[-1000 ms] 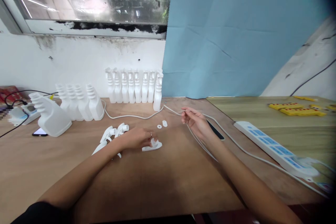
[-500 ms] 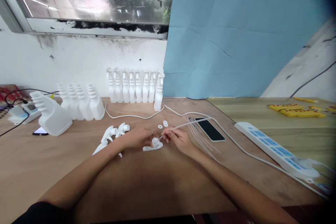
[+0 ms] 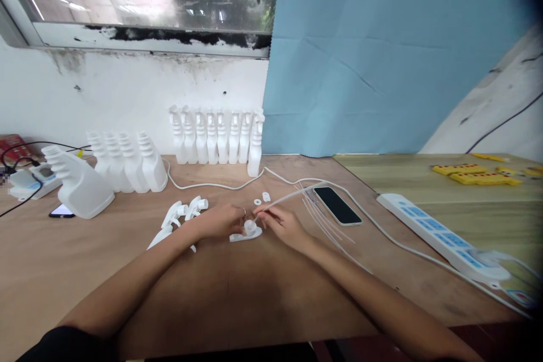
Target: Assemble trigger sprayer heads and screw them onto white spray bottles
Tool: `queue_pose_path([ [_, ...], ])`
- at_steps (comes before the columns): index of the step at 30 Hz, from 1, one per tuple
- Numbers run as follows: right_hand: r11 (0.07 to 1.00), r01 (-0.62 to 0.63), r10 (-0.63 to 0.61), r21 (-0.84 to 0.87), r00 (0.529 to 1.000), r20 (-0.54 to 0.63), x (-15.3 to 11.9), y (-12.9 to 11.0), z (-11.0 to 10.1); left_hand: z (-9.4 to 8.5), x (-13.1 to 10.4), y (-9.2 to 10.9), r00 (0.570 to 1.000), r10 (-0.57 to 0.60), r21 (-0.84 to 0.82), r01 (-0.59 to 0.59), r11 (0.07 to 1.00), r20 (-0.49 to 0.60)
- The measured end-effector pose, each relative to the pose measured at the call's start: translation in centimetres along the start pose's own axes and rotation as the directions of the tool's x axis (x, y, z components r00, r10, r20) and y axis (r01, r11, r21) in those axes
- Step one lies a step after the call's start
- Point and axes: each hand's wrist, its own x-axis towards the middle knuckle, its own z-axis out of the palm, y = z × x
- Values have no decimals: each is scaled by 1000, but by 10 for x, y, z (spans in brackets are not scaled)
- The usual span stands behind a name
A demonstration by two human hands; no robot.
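A white spray head (image 3: 250, 231) lies on its side on the brown table, its round collar facing up. My left hand (image 3: 227, 220) is closed on it from the left, fingertips at the collar. My right hand (image 3: 282, 225) pinches a thin clear tube (image 3: 292, 194) close to its lower end, which is at the collar. The tube's long part slants up to the right. Just behind my hands lie small white rings (image 3: 257, 202). More white spray heads (image 3: 175, 215) rest left of my left hand, partly behind my forearm.
White bottles with spray heads (image 3: 212, 138) line the wall; open-necked bottles (image 3: 133, 164) stand left. Right of my hands are loose tubes (image 3: 324, 220), a phone (image 3: 338, 205), a white cable (image 3: 390, 240) and a power strip (image 3: 441, 237). Yellow pieces (image 3: 483, 179) lie far right.
My right hand has moved slightly left with the tube, its fingertips now closer above the collar. The whole view has shifted a little. My left hand keeps its place at the spray head.
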Motion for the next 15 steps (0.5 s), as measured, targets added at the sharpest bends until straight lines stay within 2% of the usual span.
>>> queue_pose_path([
  [3,993,35,-28,-114,998,64,-1,-1,6,-2,0,2,1000,13,-41,-13,999,0],
  [15,957,173,-141,-231,979,147,9,-5,19,7,7,-10,999,-31,-207,24,978,-30],
])
